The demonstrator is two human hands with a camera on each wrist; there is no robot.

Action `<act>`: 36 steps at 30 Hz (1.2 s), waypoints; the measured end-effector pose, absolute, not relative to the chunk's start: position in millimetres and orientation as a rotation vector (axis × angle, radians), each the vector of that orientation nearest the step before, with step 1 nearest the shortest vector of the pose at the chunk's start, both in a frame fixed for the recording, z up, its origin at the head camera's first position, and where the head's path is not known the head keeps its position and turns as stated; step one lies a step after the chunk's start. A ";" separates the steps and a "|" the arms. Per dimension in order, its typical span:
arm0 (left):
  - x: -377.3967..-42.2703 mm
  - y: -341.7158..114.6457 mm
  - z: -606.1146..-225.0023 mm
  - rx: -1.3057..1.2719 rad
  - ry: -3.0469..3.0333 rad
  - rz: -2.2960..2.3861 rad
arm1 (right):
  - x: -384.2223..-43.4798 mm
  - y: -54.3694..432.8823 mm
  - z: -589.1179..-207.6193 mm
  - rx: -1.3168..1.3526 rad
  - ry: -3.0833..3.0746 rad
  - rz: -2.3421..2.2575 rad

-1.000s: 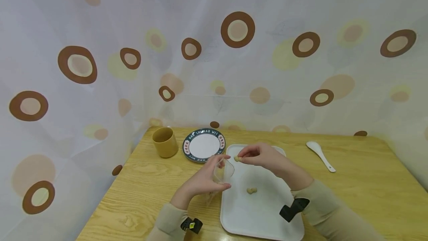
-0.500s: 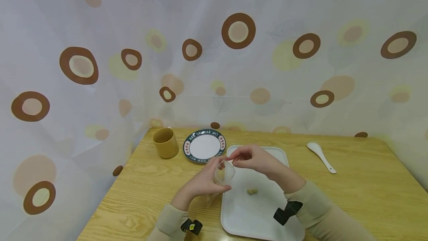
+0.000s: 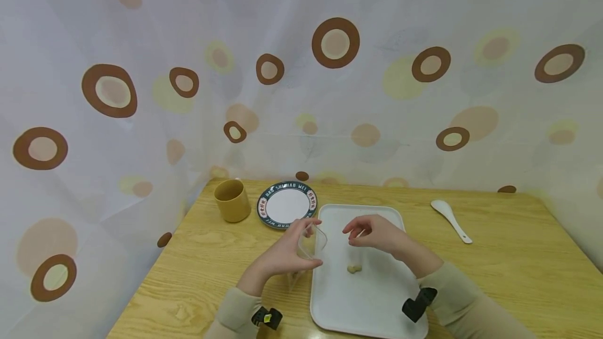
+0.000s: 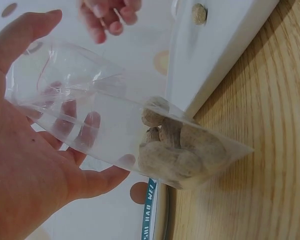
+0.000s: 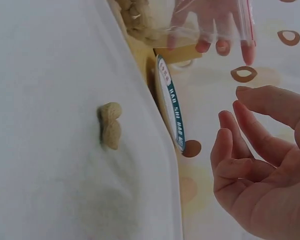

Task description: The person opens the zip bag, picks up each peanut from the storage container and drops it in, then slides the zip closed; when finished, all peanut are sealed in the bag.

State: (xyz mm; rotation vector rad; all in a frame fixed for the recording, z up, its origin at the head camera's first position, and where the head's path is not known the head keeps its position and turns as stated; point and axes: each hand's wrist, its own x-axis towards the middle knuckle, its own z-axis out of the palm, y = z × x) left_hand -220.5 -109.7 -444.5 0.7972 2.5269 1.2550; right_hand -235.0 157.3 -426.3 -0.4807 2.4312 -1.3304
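Observation:
My left hand point(image 3: 285, 255) holds a clear zip bag point(image 4: 112, 117) near its mouth, which gapes between thumb and fingers. Several peanuts in the shell point(image 4: 182, 152) fill the bag's bottom in the left wrist view. Over the white tray point(image 3: 363, 307), my right hand point(image 3: 379, 234) hovers with fingers loosely bent, apart from the bag and with nothing visible in its grasp. One peanut point(image 5: 110, 126) lies on the tray, a little below that hand in the head view.
Behind the left hand lies a plate with a dark green rim point(image 3: 267, 214). A yellow mug point(image 3: 234, 204) stands to its left. Right of the tray, a white spoon point(image 3: 451, 219) rests on the wooden table point(image 3: 188, 281). A patterned curtain hangs behind.
A peanut was pinched in my right hand one second ago. That hand reached the bag's mouth, then drew back right without the peanut. The left hand and bag stay nearly still.

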 end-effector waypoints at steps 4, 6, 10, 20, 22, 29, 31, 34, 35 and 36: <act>-220.7 -109.7 -445.3 0.799 2.527 1.258 | -234.7 163.0 -438.8 -0.488 2.457 -1.257; -220.6 -109.8 -445.5 0.800 2.525 1.260 | -234.5 165.1 -445.0 -0.494 2.457 -1.227; -219.9 -110.3 -444.7 0.801 2.520 1.266 | -234.0 167.7 -456.4 -0.479 2.443 -1.184; -220.6 -110.4 -442.8 0.811 2.527 1.253 | -233.1 171.2 -469.0 -0.515 2.433 -1.150; -220.8 -110.3 -442.5 0.810 2.525 1.252 | -233.5 172.0 -470.7 -0.525 2.424 -1.156; -221.5 -110.5 -444.3 0.800 2.519 1.262 | -233.8 173.1 -476.5 -0.466 2.412 -1.136; -221.6 -110.8 -445.3 0.802 2.515 1.265 | -233.4 172.9 -479.2 -0.455 2.417 -1.126; -221.4 -111.1 -447.1 0.797 2.506 1.272 | -232.2 172.3 -482.5 -0.467 2.434 -1.111; -221.4 -111.3 -447.9 0.798 2.504 1.275 | -231.8 172.0 -483.5 -0.474 2.443 -1.107; -221.3 -111.4 -448.5 0.803 2.505 1.276 | -231.3 171.6 -484.4 -0.482 2.453 -1.105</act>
